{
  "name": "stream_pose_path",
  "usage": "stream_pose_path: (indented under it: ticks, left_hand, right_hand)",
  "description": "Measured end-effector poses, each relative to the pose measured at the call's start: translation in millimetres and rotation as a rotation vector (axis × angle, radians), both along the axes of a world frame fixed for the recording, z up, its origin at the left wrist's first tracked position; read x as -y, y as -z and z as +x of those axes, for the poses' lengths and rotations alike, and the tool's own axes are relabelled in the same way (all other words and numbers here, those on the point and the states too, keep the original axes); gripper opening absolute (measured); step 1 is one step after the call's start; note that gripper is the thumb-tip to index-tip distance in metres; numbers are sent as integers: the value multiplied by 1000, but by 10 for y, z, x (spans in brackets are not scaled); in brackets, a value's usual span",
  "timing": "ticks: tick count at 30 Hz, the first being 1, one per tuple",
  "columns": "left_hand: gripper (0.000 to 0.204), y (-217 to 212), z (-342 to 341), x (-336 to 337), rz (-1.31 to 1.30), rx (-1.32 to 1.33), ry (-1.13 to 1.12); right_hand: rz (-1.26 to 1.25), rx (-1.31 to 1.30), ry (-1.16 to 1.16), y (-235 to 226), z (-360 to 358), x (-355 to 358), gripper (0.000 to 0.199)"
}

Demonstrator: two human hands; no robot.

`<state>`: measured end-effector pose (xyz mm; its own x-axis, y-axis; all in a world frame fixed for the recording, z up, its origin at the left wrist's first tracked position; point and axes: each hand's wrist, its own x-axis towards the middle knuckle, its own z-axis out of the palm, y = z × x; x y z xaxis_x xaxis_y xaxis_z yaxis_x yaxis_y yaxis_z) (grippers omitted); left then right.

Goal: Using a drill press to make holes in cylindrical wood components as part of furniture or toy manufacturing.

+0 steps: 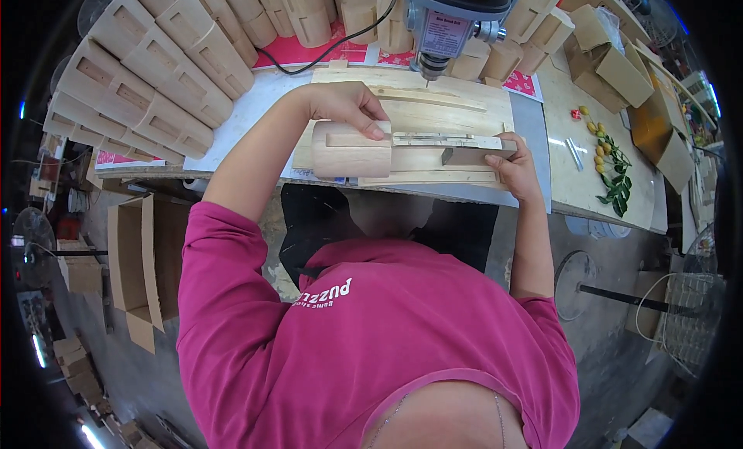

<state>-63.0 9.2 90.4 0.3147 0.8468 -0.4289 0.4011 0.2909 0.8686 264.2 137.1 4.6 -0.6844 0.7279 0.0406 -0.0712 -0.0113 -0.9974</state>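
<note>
My left hand [356, 112] is closed over the right end of a pale wooden cylinder [352, 161], which lies on its side and has a recessed slot along the top. To its right runs a narrow metal-edged jig bar [441, 140], reaching from the cylinder to my right hand [515, 167]. That hand is curled round the bar's right end, thumb in front. Under both lies a board of light wood [433, 177] with strips on it. Above the board hangs the drill press [441, 35], its thin bit pointing down behind the bar.
Stacks of similar slotted wooden pieces [147, 70] fill the back left. Cardboard boxes [607, 54] stand at the back right, near a leafy sprig with yellow fruit [611, 167]. A black cable [333, 47] crosses the back. An open carton [147, 256] stands on the floor at left.
</note>
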Motion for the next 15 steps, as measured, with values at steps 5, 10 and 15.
stream_pose_path:
  ticks: [5,10,15]
  left_hand:
    - [51,-3,20,-46,-31,-48,11]
    - [49,66,-33,-98,-9,-8,-56]
    - [47,111,-76,-268,-81,90,-88]
  right_hand:
    - [-22,-13,-8,-26,13,2,34]
    - [41,-31,-7,3,6,-8,34]
    - [38,-48,16,67,-8,-17,34]
